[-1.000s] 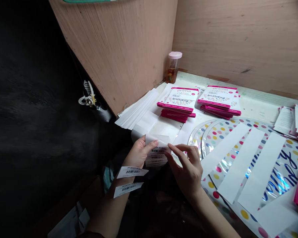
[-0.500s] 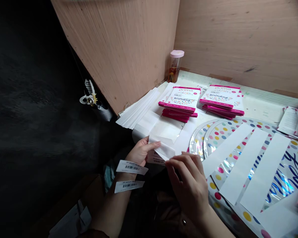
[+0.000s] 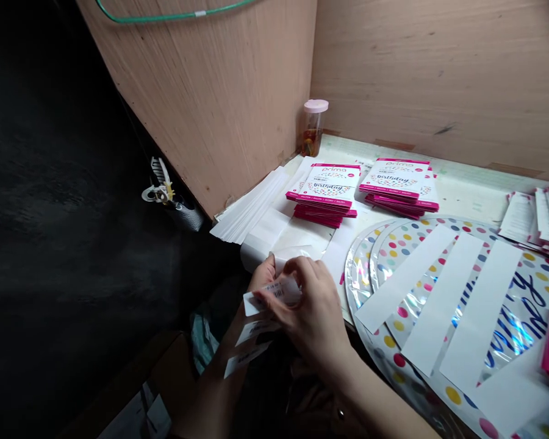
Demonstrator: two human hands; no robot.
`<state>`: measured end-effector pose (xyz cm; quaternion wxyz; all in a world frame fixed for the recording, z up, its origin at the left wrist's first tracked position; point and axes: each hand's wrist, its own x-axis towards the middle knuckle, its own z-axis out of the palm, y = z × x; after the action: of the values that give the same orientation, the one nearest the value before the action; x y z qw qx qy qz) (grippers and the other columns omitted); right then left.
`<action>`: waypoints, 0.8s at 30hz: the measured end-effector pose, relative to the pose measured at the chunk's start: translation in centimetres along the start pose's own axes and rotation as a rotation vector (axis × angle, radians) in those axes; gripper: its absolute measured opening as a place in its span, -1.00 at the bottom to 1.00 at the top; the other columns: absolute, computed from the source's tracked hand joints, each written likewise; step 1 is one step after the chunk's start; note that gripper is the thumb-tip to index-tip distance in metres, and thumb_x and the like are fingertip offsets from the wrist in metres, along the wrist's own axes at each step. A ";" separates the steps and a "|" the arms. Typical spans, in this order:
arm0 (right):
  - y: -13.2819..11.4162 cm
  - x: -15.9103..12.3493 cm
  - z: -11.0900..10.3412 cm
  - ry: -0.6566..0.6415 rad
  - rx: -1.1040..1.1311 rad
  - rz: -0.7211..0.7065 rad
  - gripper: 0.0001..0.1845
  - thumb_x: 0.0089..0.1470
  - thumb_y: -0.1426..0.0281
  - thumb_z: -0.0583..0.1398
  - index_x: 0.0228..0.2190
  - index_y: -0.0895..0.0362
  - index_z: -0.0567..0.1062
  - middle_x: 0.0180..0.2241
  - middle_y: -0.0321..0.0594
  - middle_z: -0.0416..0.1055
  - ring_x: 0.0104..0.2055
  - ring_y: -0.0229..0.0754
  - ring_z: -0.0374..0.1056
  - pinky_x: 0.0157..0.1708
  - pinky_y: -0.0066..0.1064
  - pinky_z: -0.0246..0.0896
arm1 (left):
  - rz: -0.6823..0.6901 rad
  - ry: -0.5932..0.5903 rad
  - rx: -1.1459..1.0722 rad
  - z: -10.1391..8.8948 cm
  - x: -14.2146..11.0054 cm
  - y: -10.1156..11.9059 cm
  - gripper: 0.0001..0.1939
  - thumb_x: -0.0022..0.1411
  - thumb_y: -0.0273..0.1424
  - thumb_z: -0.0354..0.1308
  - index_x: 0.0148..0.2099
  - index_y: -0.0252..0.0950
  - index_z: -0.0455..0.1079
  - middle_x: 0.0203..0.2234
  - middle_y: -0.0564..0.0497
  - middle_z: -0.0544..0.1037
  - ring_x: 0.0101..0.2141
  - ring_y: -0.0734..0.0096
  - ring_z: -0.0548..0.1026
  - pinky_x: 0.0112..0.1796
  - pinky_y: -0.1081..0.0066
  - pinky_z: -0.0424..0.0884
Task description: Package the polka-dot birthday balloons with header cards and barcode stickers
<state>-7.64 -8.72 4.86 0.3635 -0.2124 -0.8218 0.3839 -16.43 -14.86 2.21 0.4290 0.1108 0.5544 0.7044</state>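
My left hand point(image 3: 261, 275) is closed on a white label sheet point(image 3: 281, 263), its thumb on top; much of the sheet is hidden behind my right hand. My right hand point(image 3: 318, 311) crosses over my left wrist and pinches a white barcode sticker point(image 3: 251, 304) between thumb and fingers. Whether that sticker touches the skin, I cannot tell. Below it, a second barcode sticker point(image 3: 255, 331) and a third barcode sticker point(image 3: 244, 361) hang by one end from my left forearm.
Pink-edged birthday packets point(image 3: 332, 186) are stacked behind my hands, with another packet stack point(image 3: 396, 178) alongside. White paper strips point(image 3: 462, 305) lie over dotted round foil balloons point(image 3: 398, 360) at right. White sheets point(image 3: 251, 207) and a pink-lidded bottle point(image 3: 312, 131) stand near the wooden partition point(image 3: 219, 91).
My right hand has moved left from the sheet's edge to over my left wrist. A third barcode sticker now shows, pinched in it, above the two on the forearm. The view has shifted slightly.
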 end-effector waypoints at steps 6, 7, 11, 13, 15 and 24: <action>5.0 -1.3 -2.9 0.034 -0.033 -0.083 -0.66 0.09 0.29 0.27 -0.11 0.05 0.34 -0.19 -0.12 0.33 -0.13 -0.05 0.29 -0.14 -0.14 0.28 | 0.088 0.061 -0.043 -1.0 -0.4 2.0 -0.70 0.10 -0.24 0.35 -0.17 -0.30 0.47 -0.39 -0.02 0.63 -0.33 0.22 0.58 -0.25 0.36 0.43; 5.8 -1.5 -3.1 -0.049 0.046 -0.068 -0.70 0.11 0.33 0.25 -0.13 0.05 0.33 -0.21 -0.16 0.36 -0.15 -0.09 0.32 -0.15 -0.19 0.30 | 0.084 0.059 -0.036 -1.2 -0.4 2.2 -0.70 0.10 -0.23 0.34 -0.18 -0.30 0.47 -0.39 -0.01 0.63 -0.34 0.23 0.58 -0.26 0.37 0.43; 7.0 -1.8 -2.6 -0.108 0.180 -0.125 -0.79 0.18 0.48 0.18 -0.14 0.04 0.40 -0.35 -0.27 0.39 -0.29 -0.21 0.34 -0.27 -0.33 0.31 | 0.046 0.024 0.076 -1.5 -0.1 2.4 -0.62 -0.04 -0.22 0.44 -0.23 -0.34 0.50 -0.42 -0.03 0.63 -0.39 0.26 0.57 -0.31 0.38 0.43; 6.8 -1.9 -2.2 -0.054 0.108 -0.214 -0.72 0.17 0.54 0.18 -0.09 0.04 0.45 -0.37 -0.25 0.40 -0.29 -0.20 0.30 -0.31 -0.33 0.29 | 0.022 -0.007 0.117 -1.3 0.0 2.2 -0.63 -0.09 -0.25 0.47 -0.27 -0.34 0.52 -0.42 -0.04 0.63 -0.40 0.25 0.56 -0.29 0.35 0.43; 6.4 -1.9 -2.0 0.025 0.022 -0.291 -0.67 0.13 0.57 0.21 -0.08 0.04 0.49 -0.38 -0.23 0.40 -0.29 -0.18 0.26 -0.33 -0.32 0.27 | 0.020 -0.005 0.113 -1.1 0.0 2.0 -0.65 -0.06 -0.24 0.46 -0.26 -0.33 0.53 -0.41 -0.04 0.63 -0.39 0.23 0.55 -0.28 0.32 0.43; 5.4 -2.2 -0.8 0.217 -0.141 -0.297 -0.78 0.08 0.53 0.27 -0.19 0.09 0.51 -0.31 -0.16 0.33 -0.26 -0.14 0.28 -0.27 -0.25 0.30 | 0.062 0.037 0.101 -1.0 0.2 1.2 -0.69 0.02 -0.23 0.41 -0.23 -0.31 0.54 -0.41 0.00 0.63 -0.41 0.36 0.54 -0.33 0.45 0.42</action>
<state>-5.18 -6.37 -0.01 0.4870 -0.1540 -0.8248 0.2425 -17.77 -15.45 2.80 0.3906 0.1363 0.5936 0.6903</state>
